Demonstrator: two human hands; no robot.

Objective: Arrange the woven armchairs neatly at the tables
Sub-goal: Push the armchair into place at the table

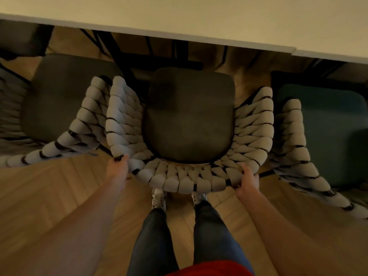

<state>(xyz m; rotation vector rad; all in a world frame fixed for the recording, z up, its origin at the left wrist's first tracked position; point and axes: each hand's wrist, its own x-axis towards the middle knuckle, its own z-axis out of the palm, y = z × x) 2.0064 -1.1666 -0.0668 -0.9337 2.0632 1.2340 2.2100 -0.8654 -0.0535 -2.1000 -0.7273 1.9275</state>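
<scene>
Woven grey cord is wrapping the curved back of the middle armchair (pixel 187 136), which is standing on the wooden floor (pixel 59 196) facing the worktop (pixel 199 18), its dark seat just short of the near edge. Left hand (pixel 117 168) and right hand (pixel 248 179) are gripping the back rim. Two neighbouring armchairs (pixel 65 108) are flanking it closely.

— Across the bottom of the frame? Wood floor (pixel 59 196), herringbone pattern.
— At bottom centre? Dark jeans (pixel 153 242), patterned pale sneakers (pixel 158 199), a strip of red shirt (pixel 209 268) at the edge.
</scene>
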